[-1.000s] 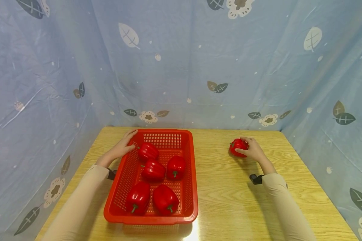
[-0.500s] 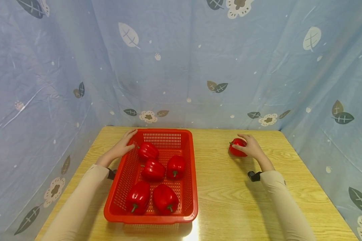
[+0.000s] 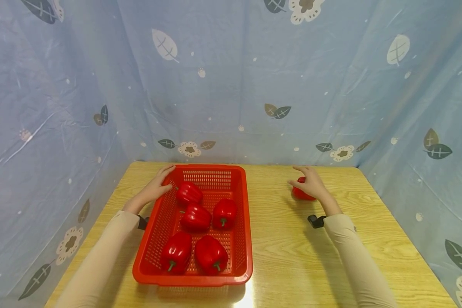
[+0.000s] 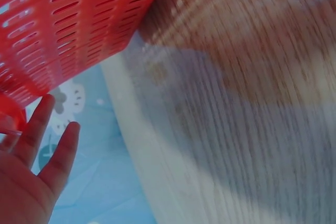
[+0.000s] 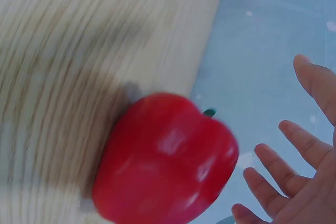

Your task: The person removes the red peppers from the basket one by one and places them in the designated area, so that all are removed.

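Observation:
A red bell pepper (image 3: 305, 194) lies on the table at the right, partly hidden in the head view by my right hand (image 3: 311, 183). The right wrist view shows that pepper (image 5: 165, 161) whole but for its lower edge, apart from the spread fingers of my right hand (image 5: 299, 182). My left hand (image 3: 154, 188) rests at the upper left rim of a red basket (image 3: 250, 239), fingers extended. In the left wrist view, my left hand (image 4: 31, 166) is beside the slotted basket wall (image 4: 68, 30). Several red peppers (image 3: 196, 217) lie inside the basket.
The wooden table (image 3: 285, 256) carries the basket at its left half. A blue patterned curtain (image 3: 223, 85) hangs behind the table and along both sides. Dark wrist devices (image 3: 316, 221) are fixed at both wrists.
My right hand has let go of the pepper, lifted off it and moved a little left and back over it. The pepper stays on the table. My left hand has not moved.

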`<action>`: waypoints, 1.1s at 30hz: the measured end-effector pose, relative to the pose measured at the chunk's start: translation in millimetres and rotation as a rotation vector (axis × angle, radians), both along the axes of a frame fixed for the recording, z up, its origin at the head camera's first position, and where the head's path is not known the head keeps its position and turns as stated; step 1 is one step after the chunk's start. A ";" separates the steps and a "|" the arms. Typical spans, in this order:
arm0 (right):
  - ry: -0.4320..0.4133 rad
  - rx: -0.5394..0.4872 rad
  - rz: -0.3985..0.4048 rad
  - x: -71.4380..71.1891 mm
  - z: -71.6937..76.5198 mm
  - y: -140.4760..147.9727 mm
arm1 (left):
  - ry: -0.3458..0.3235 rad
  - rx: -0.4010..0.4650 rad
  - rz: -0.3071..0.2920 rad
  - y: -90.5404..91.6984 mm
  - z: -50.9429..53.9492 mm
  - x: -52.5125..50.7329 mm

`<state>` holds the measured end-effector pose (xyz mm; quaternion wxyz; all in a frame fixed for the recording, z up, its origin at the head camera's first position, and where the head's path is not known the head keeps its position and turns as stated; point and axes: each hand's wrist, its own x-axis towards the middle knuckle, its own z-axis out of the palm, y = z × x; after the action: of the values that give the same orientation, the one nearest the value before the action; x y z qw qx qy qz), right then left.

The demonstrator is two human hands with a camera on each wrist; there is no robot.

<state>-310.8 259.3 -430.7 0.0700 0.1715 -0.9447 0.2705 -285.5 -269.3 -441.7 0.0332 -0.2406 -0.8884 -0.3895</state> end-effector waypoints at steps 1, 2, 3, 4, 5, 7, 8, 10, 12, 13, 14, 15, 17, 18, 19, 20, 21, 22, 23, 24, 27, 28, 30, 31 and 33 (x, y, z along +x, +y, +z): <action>-0.003 0.004 0.002 0.0 1.0 -2.3 | -0.007 0.014 -0.001 2.2 3.9 2.8; -0.005 0.006 0.005 0.2 2.3 -4.9 | -0.012 0.028 -0.001 4.6 8.1 5.7; -0.006 0.005 0.009 0.5 3.5 -7.5 | -0.019 0.043 -0.001 6.8 12.2 8.7; -0.006 0.005 0.013 0.7 4.6 -9.9 | -0.021 0.053 0.000 8.8 16.1 11.6; -0.003 0.006 0.017 1.0 5.5 -12.3 | -0.022 0.063 -0.003 10.6 20.2 14.5; 0.006 -0.002 0.026 1.9 7.4 -17.2 | -0.024 0.090 -0.003 10.5 19.5 15.3; 0.014 -0.007 0.029 2.1 7.8 -19.5 | -0.020 0.099 -0.001 10.6 19.3 15.5; 0.021 -0.018 0.033 2.1 8.2 -23.5 | -0.020 0.120 0.002 10.6 18.6 15.9; 0.024 -0.030 0.040 1.9 8.2 -27.3 | -0.023 0.138 0.009 10.8 17.9 16.1; 0.024 -0.035 0.046 1.5 8.2 -29.1 | -0.024 0.143 0.014 10.9 17.6 15.9; 0.023 -0.040 0.050 1.2 8.3 -31.0 | -0.026 0.145 0.018 10.8 17.1 15.7; 0.020 -0.047 0.056 1.2 8.6 -32.9 | -0.031 0.150 0.023 10.8 16.7 15.4; 0.011 -0.067 0.072 0.8 9.3 -36.8 | -0.041 0.158 0.028 10.4 15.4 14.5; 0.003 -0.081 0.081 0.7 9.7 -39.0 | -0.045 0.164 0.028 10.2 14.8 14.1; -0.003 -0.093 0.091 0.5 10.2 -41.2 | -0.051 0.171 0.028 10.0 14.4 13.8; -0.013 -0.107 0.100 0.6 10.8 -43.6 | -0.052 0.177 0.027 9.7 13.8 13.3; -0.020 -0.117 0.110 0.7 11.4 -46.2 | -0.050 0.180 0.027 9.4 13.3 12.9; -0.025 -0.124 0.119 0.6 11.9 -48.9 | -0.048 0.184 0.027 9.1 12.9 12.7; -0.027 -0.126 0.128 0.5 12.3 -51.7 | -0.048 0.187 0.026 8.8 12.5 12.4; -0.045 -0.141 0.133 1.1 13.2 -54.7 | -0.047 0.187 0.027 8.5 12.3 12.2; -0.078 -0.162 0.144 2.2 15.5 -64.9 | -0.049 0.186 0.027 7.6 11.7 11.6; -0.082 -0.162 0.149 2.4 16.3 -68.5 | -0.053 0.186 0.027 7.4 11.8 11.6; -0.084 -0.158 0.163 2.9 17.9 -76.3 | -0.064 0.181 0.029 6.8 11.8 11.5; -0.067 -0.143 0.175 2.6 18.6 -80.4 | -0.066 0.178 0.030 6.5 11.8 11.7; -0.047 -0.123 0.198 2.4 19.5 -88.2 | -0.070 0.166 0.030 5.5 11.3 11.3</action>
<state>-308.4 171.1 -411.3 0.0312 0.2532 -0.9062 0.3373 -274.2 -263.8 -430.4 0.0277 -0.2099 -0.8573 -0.4692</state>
